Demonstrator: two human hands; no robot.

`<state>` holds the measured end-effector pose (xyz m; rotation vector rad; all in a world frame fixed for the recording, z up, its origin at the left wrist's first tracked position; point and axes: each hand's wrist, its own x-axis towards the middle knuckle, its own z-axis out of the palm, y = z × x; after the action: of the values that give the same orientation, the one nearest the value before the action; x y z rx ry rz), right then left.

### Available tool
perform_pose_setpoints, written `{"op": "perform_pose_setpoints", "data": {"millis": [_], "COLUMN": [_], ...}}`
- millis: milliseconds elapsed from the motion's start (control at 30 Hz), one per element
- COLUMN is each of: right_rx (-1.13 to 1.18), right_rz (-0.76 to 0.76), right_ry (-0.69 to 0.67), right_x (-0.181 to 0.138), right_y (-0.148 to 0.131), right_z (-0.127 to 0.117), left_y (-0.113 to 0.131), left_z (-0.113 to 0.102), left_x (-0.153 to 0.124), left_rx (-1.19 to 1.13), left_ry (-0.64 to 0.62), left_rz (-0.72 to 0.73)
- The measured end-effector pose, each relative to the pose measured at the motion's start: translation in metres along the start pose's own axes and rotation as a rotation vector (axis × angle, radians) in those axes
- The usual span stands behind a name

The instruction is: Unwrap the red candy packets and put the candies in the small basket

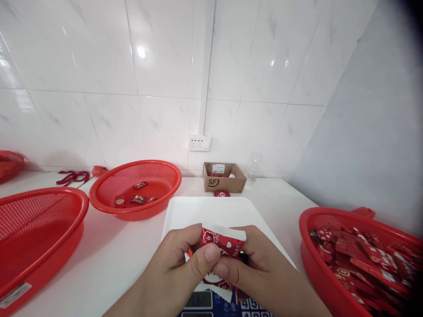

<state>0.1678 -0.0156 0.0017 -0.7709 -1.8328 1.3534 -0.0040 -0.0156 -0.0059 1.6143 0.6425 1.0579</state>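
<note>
Both my hands meet at the bottom centre over a white tray (198, 211). My left hand (175, 268) and my right hand (254, 264) pinch a small red packet (220, 242) with white patterns between thumbs and fingers. The packet's white serrated top edge shows above my thumbs. Under my hands lies a scale with a blue keypad (231, 304), partly hidden.
A red basket (330, 220) at the right is full of red packets. A red mesh basket (135, 189) behind left holds several packets; another red basket (39, 229) sits at far left. A cardboard box (224, 177), a wall socket (200, 143) and a clear bottle (254, 169) stand at the back.
</note>
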Motion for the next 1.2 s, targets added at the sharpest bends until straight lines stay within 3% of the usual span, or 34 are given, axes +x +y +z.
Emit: {"op": "perform_pose_setpoints", "data": {"millis": [400,600,833,1200], "right_rx": [-0.091,-0.053,-0.213,-0.365], "right_rz": [-0.135,-0.045,-0.121,-0.095], "right_ry": [0.04,0.015,0.132,0.145], "right_x": [0.003,0.004,0.0,-0.003], "right_y": [-0.004,-0.001,-0.005,-0.009], "right_z": [0.002,0.001,-0.008,-0.008], "left_y": [0.0,0.003,0.004,0.006], "left_z": [0.0,0.001,0.002,0.002], "left_x": [-0.001,0.002,0.004,-0.002], "left_rx": [0.018,0.06,0.07,0.056], "left_ry": [0.002,0.073,0.123,0.122], "left_rz": [-0.038,-0.027,-0.072,-0.09]}}
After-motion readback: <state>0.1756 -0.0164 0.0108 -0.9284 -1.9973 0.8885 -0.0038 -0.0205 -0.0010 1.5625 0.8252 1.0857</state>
